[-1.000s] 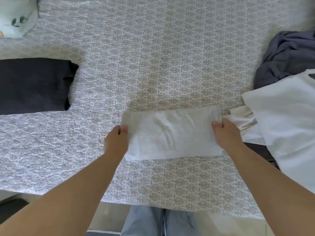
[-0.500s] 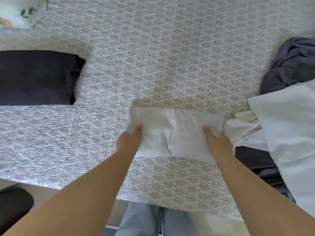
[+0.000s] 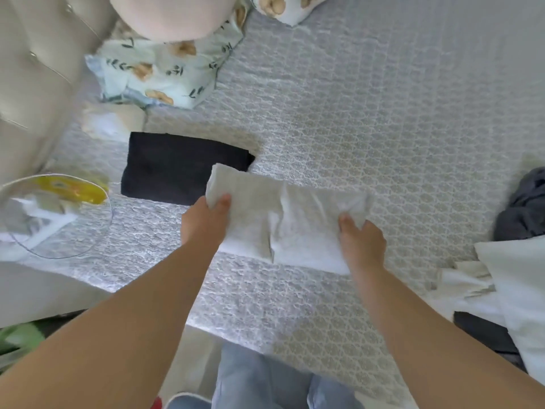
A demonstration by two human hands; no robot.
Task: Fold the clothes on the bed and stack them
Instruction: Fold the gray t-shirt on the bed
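Note:
A folded light grey garment (image 3: 283,219) hangs slightly above the patterned bedspread (image 3: 368,119), held at both ends. My left hand (image 3: 206,219) grips its left end, thumb on top. My right hand (image 3: 361,240) grips its right end, where the cloth bunches. The garment's upper left corner overlaps the right edge of a folded black garment (image 3: 174,169) that lies flat on the bed to the left.
A pile of unfolded clothes lies at the right edge: a dark blue-grey piece (image 3: 525,211) and white pieces (image 3: 513,287). Floral pillows (image 3: 165,72) and a padded headboard (image 3: 32,84) are at the upper left. A round glass side table (image 3: 59,219) stands beside the bed's left edge.
Both hands have lifted the folded grey garment and carried it left, up to the black folded garment. The view has swung left, bringing pillows, headboard and side table into sight.

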